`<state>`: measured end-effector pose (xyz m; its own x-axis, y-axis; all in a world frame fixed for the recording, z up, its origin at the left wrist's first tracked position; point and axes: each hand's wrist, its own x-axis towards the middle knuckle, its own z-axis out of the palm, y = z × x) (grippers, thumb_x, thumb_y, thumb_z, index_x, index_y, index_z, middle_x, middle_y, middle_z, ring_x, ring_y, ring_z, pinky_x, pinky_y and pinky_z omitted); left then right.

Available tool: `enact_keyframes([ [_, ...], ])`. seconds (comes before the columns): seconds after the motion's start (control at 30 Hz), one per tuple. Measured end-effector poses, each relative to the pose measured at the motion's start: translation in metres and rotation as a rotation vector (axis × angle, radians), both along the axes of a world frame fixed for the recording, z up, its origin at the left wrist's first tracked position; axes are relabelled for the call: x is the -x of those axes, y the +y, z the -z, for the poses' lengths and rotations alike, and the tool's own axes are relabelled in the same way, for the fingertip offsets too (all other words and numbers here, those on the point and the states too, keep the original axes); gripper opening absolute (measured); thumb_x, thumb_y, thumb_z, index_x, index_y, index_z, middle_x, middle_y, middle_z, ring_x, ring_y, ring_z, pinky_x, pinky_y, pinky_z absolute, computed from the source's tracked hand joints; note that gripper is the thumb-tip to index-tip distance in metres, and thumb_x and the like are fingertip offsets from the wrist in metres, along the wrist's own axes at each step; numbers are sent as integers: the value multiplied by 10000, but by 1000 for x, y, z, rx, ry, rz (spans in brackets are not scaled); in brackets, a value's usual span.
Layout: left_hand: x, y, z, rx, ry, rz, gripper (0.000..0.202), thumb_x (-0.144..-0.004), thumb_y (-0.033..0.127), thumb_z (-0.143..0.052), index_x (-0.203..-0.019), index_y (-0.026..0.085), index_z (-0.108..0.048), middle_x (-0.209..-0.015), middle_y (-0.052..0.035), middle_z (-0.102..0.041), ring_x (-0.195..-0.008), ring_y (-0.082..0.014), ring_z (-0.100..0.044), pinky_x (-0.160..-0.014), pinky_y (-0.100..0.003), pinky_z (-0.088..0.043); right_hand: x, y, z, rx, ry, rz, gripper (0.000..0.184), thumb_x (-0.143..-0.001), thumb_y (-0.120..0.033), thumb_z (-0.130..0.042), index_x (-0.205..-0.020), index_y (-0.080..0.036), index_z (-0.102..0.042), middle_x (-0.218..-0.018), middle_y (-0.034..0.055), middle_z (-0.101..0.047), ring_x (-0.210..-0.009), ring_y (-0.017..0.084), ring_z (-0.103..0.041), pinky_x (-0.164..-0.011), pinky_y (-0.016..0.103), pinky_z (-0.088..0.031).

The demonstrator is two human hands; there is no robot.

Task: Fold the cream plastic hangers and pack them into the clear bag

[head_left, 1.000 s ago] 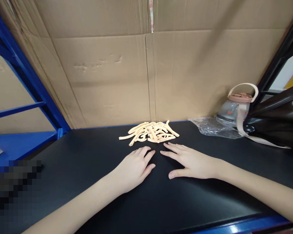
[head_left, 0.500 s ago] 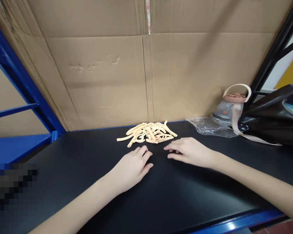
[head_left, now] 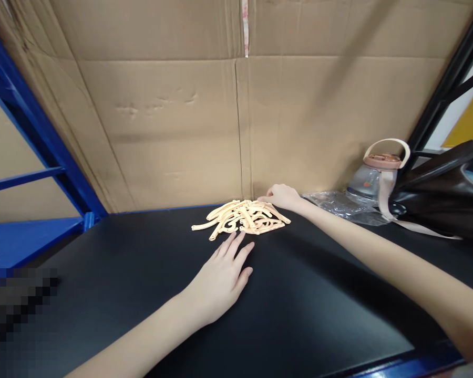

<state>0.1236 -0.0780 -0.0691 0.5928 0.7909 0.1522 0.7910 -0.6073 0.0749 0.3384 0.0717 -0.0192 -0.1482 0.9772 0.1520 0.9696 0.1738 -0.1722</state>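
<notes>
A heap of several thin, curved, peach-coloured plastic pieces point(head_left: 242, 218) lies on the black tabletop point(head_left: 142, 294) close to the cardboard back wall. My left hand point(head_left: 223, 275) rests flat on the table just in front of the heap, fingers stretched out and empty. My right hand point(head_left: 281, 197) reaches to the far right edge of the heap. Its fingers are curled down onto the pieces, and what they grip, if anything, is hidden.
A cardboard sheet point(head_left: 236, 115) walls the back. At the right stand a clear bottle with a pink lid and strap point(head_left: 372, 176), a crumpled clear plastic bag point(head_left: 333, 205) and a black bag point(head_left: 445, 194). Blue shelf rails point(head_left: 31, 173) run along the left.
My right hand has moved from the table in front of the heap to the heap's far right edge. My left hand has stayed flat, shifting slightly.
</notes>
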Motion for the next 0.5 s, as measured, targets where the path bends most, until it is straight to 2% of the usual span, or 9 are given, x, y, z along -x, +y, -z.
enact_keyframes([
  [0.1, 2, 1, -2, 78, 48, -15, 511, -984, 422, -274, -1426, 180, -356, -1514, -122, -316, -1402, -303, -241, -1111, -507, -292, 7, 6, 2, 79, 41, 24, 358, -881, -472, -562, -983, -144, -665, -1000, 87, -673, -933, 223, -632, -804, 364, -497],
  [0.23, 3, 1, -3, 66, 77, -8, 516, -987, 429, -255, -1427, 179, -355, -1510, -123, -322, -1397, -297, -257, -1106, -497, -296, 7, 10, 5, 131, 123, 45, 302, -918, -334, -555, -1168, -165, -561, -1171, 80, -584, -995, 204, -599, -839, 411, -513],
  [0.5, 1, 0, -5, 88, 76, -16, 519, -982, 420, -296, -1431, 168, -363, -1513, -130, -305, -1391, -311, -258, -1109, -497, -300, 4, 19, 14, 117, 418, 22, 333, -901, -341, -575, -1166, -140, -572, -1181, 70, -581, -994, 238, -598, -817, 404, -522],
])
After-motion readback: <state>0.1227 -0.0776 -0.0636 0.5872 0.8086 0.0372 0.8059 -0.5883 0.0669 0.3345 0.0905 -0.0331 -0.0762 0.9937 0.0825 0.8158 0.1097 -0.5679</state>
